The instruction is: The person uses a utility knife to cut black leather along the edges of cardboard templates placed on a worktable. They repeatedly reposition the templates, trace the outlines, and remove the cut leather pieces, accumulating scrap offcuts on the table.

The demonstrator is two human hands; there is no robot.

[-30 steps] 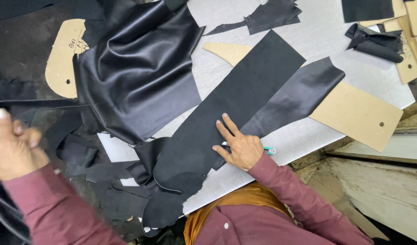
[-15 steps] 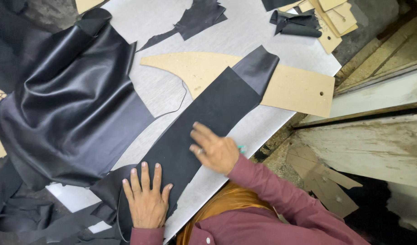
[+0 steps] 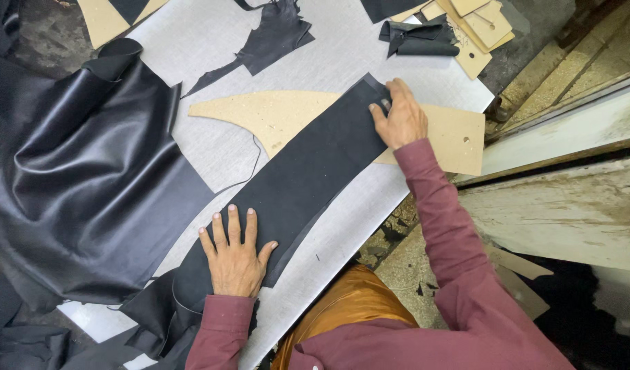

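Right hand (image 3: pixel 400 120) has slid to leather strip (image 3: pixel 308 181)'s far edge.

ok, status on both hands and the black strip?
Left hand flat on black leather strip. Right hand at its far end. Strip lies across cardboard template. Nothing on top.

Bare grey tabletop (image 3: pixel 212 41) is left open between the big glossy leather hide (image 3: pixel 89 185) and the small ragged offcut (image 3: pixel 267 38). The diagonal is taken up by the long black leather strip (image 3: pixel 308 178), laid across the cardboard template (image 3: pixel 287 116). A narrow free band (along the near edge) is seen beside the strip. The far right corner is blocked by stacked cardboard pieces (image 3: pixel 476 27) and a folded black scrap (image 3: pixel 418 38).
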